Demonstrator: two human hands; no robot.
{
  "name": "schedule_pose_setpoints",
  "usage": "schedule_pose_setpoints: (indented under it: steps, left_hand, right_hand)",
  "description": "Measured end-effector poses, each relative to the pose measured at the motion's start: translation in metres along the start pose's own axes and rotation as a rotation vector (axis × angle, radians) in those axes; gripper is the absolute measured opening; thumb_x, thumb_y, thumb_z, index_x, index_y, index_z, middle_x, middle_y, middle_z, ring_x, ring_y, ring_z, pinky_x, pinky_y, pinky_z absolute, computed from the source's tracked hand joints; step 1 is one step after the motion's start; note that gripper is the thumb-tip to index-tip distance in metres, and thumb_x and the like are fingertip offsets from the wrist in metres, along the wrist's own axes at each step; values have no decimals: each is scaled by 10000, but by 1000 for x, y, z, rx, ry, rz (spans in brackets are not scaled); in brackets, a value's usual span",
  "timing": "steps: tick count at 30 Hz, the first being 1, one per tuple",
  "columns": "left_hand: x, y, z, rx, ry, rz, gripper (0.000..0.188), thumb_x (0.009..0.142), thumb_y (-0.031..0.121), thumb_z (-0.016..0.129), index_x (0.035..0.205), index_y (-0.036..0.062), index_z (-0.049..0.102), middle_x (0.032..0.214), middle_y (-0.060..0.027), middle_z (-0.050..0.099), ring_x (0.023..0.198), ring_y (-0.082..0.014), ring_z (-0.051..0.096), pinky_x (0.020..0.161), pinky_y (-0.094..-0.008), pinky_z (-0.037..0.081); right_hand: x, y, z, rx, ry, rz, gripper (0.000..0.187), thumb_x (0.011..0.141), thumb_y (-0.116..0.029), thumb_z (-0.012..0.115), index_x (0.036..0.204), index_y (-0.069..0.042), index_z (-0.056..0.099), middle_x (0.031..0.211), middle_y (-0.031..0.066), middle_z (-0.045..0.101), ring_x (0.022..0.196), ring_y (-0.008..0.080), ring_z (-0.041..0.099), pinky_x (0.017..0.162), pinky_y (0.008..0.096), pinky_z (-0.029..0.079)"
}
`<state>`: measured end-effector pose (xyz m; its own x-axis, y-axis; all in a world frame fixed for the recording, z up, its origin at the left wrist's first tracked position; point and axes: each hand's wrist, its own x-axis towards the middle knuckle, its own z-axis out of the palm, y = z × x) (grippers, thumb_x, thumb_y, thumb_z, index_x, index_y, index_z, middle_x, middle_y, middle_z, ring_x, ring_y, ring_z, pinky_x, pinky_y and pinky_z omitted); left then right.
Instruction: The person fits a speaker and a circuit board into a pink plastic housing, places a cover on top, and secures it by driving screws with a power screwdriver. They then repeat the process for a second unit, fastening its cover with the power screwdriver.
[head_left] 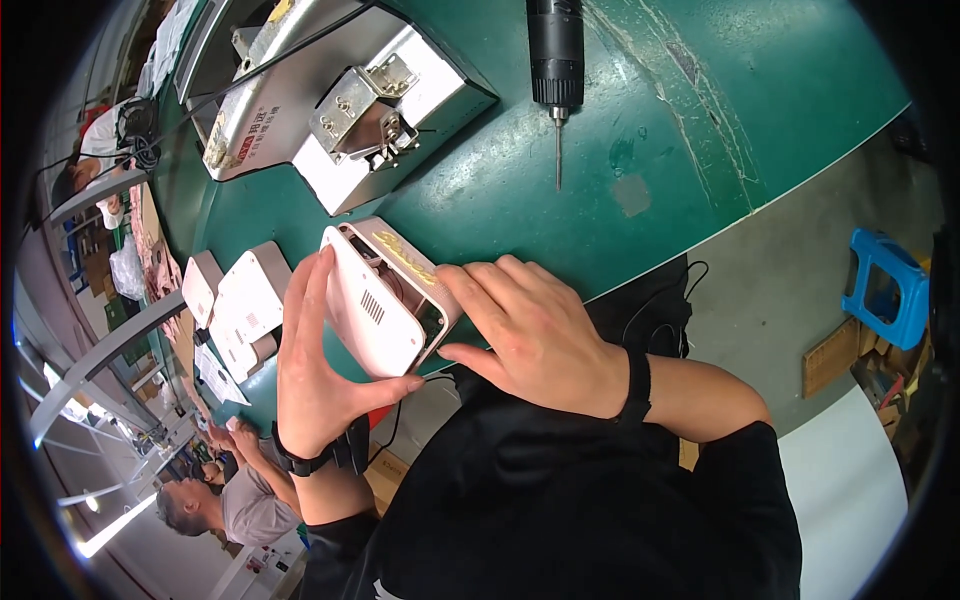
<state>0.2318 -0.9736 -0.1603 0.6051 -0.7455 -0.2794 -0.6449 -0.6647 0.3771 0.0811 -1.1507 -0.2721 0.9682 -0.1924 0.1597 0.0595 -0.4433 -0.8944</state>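
Green worktop (470,190) fills much of the head view, its near edge bending away toward a grey floor (735,300), where a blue stool (888,285) stands to the right beside cardboard (832,358). At the table's near edge, between the person's two hands, is a pale pink case (398,262). Its slotted panel (365,328) faces up and toward the left hand, and a gap along one side between panel and shell shows dark wires (405,292); raised yellow lettering (404,257) runs along the outer side nearest the right hand. The left hand (322,375) is spread around the panel, fingers along its left side and thumb by its lower corner, bracing it. The right hand (525,330) holds the other end, fingertips on the lettered side and thumb near the lower corner. Whether the case rests on the table or is held just clear of it, I cannot tell. Beyond it stands a metal machine (395,120) with a bracket on its front; farther right lies a black screwdriver (556,55), its bit pointing toward the person. More pale pink parts (250,305) lie left of the case, near a paper sheet (220,375). At lower left, a co-worker (258,508) in a greyish top sits with arms raised toward the bench.
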Motion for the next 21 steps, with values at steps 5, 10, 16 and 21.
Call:
schedule_pose_setpoints:
  steps: [5,10,16,21]
  left_hand:
    - [0,0,2,14,-2,-31,1336,438,297,1013,1605,57,409,1546,-215,486,1389,-397,558,1131,-488,500]
    - [-1,3,4,22,0,-69,1325,447,295,1001,1606,50,408,1545,-215,497,1400,-395,547,1140,-488,491]
    - [0,5,9,76,39,-19,1332,438,278,1023,1605,76,415,1517,-222,493,1320,-411,604,1046,-484,564]
    - [0,6,11,111,49,-16,1344,426,279,1028,1606,84,416,1507,-223,500,1296,-412,615,1014,-485,577]
  right_hand:
    - [-1,0,0,-10,0,-4,706,822,-282,848,1387,17,546,1120,119,630,958,288,601,835,392,510]
    - [-1,-1,1,-16,1,-4,704,834,-290,842,1392,20,545,1123,123,630,959,289,601,836,393,509]
    - [-2,0,0,-18,0,-10,704,840,-297,840,1392,24,544,1132,126,632,967,289,602,840,393,510]
    - [-2,0,2,-27,1,-14,710,841,-301,840,1395,28,543,1145,128,634,979,289,604,848,392,510]
